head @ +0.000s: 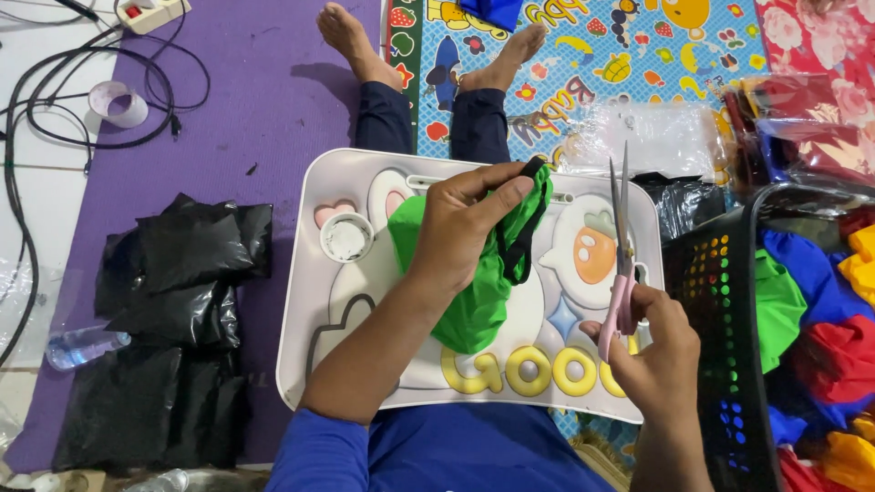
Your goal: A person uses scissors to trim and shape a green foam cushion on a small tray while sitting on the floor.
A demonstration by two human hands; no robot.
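Note:
My left hand (460,223) grips a bright green cloth piece (478,305) with a black strap (524,241), holding it over a white lap tray (305,301) printed with cartoon shapes. My right hand (652,351) holds pink-handled scissors (622,255) upright, blades pointing away from me, to the right of the cloth and not touching it. A small round white object (347,238) lies on the tray's left side.
A black basket (715,292) at my right holds green, blue, red and yellow cloth pieces. Black plastic bags (173,310) lie on the purple mat at my left, near a water bottle (87,346), a tape roll (118,103) and cables. My bare feet stretch ahead.

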